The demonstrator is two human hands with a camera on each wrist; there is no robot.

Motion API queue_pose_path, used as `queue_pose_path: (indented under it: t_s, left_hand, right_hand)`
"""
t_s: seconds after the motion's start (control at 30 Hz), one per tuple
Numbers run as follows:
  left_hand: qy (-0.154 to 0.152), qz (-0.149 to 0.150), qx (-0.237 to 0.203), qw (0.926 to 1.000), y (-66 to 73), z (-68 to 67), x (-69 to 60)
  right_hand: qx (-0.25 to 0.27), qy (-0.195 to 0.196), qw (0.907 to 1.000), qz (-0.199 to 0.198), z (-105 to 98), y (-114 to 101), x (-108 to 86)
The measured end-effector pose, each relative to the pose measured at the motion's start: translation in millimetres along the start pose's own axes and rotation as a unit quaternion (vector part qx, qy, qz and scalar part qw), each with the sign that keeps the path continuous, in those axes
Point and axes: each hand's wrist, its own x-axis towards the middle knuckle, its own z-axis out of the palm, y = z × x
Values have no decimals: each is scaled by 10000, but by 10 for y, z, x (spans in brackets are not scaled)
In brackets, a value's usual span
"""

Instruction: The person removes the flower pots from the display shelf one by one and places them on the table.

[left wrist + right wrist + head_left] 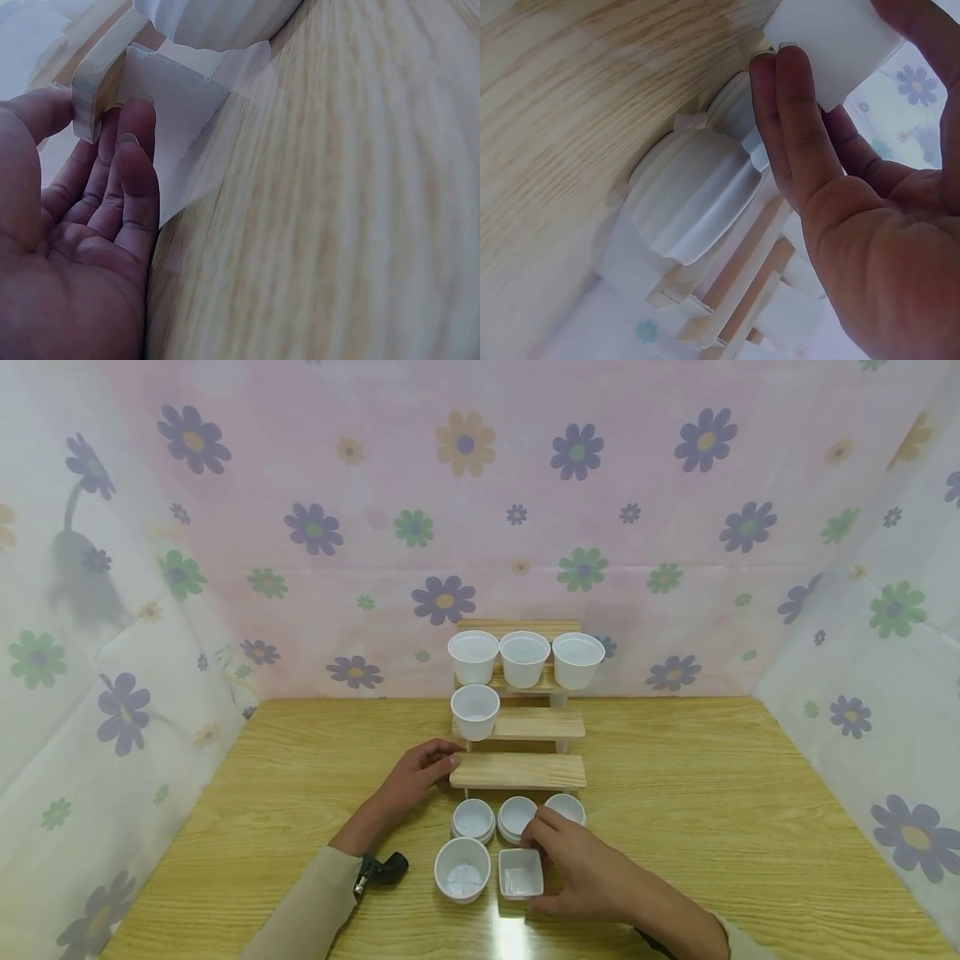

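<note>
Thumb and fingers of my left hand (408,782) pinch the left end of the lowest step of a light wooden tiered stand (521,772). The left wrist view shows that step's end (97,86) between thumb and fingertips. With its fingers at the far side and thumb at the near side, my right hand (596,870) grips a small white square pot (521,873). In the right wrist view the pot (832,45) looks tilted and its base is partly hidden by fingers. A round white pot (462,870) stands just left of it.
Low ribbed white pots (473,821) line the table in front of the stand, one partly behind my right hand. Three white cups (524,658) occupy the top step; another cup (476,712) sits on the middle step's left end. Flowered cloth (517,552) surrounds the wooden table (712,802).
</note>
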Motion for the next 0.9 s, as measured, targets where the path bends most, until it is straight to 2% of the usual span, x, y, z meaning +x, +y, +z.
queue_pose_path:
  t_s: [0.27,0.57,0.77,0.9]
  left_hand:
    - [17,-1,37,10000,3,6,0]
    - [35,-15,12,10000,-8,28,5]
    - [76,-10,69,9999,5,23,7]
    - [84,-16,68,9999,-3,11,3]
  right_hand:
    - [-9,-94,9998,199,-39,-26,-3]
    - [-96,113,9995,285,-104,0,0]
    - [-484,420,9979,51,-167,38,54]
    - [-510,631,9967,-60,-232,58,102]
